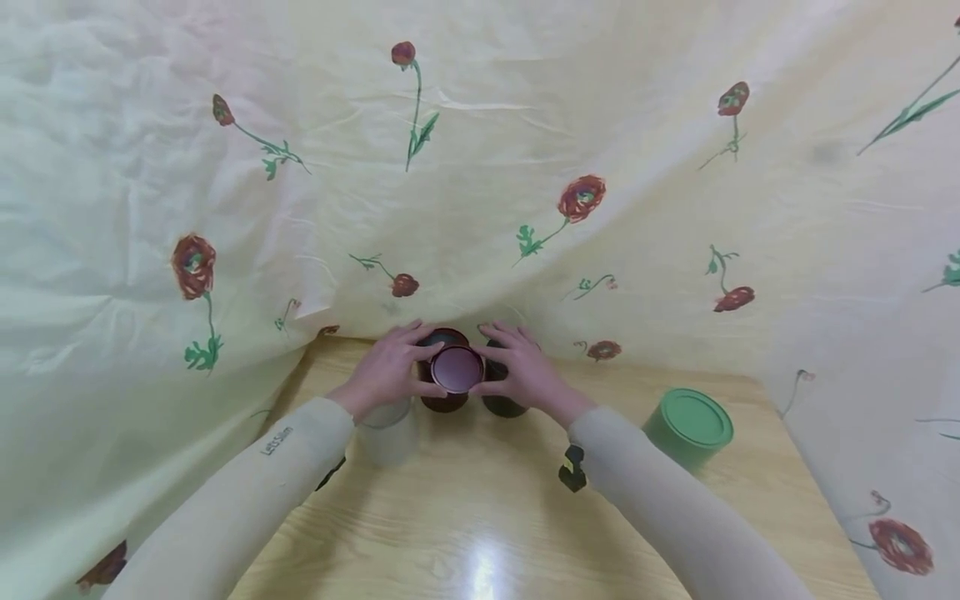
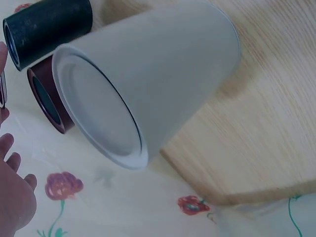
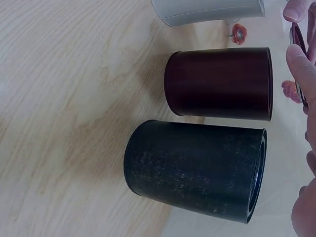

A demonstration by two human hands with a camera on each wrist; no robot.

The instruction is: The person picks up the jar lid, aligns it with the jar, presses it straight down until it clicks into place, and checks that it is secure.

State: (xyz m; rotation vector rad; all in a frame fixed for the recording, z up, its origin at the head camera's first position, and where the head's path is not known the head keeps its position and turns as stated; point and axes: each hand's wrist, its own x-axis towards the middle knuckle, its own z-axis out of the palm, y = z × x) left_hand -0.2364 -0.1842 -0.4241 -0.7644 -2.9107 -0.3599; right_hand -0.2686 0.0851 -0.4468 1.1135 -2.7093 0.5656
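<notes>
Both hands hold a round dark red lid (image 1: 457,369) by its edge, above and in front of an upright dark red can (image 3: 217,84). My left hand (image 1: 393,367) pinches the lid's left side, and my right hand (image 1: 528,367) its right side. In the right wrist view the lid is seen edge-on, apart from the can's rim. The left wrist view shows the can's top dark inside, as if uncovered. Beside it stands a blackish can (image 3: 195,168), partly hidden under the right hand in the head view.
A tall white lidded can (image 2: 148,74) stands below the left forearm. At the right, a green lidded can (image 1: 688,425) sits beyond the right forearm. Flowered cloth (image 1: 480,167) hangs behind the wooden table (image 1: 450,517) and down its sides.
</notes>
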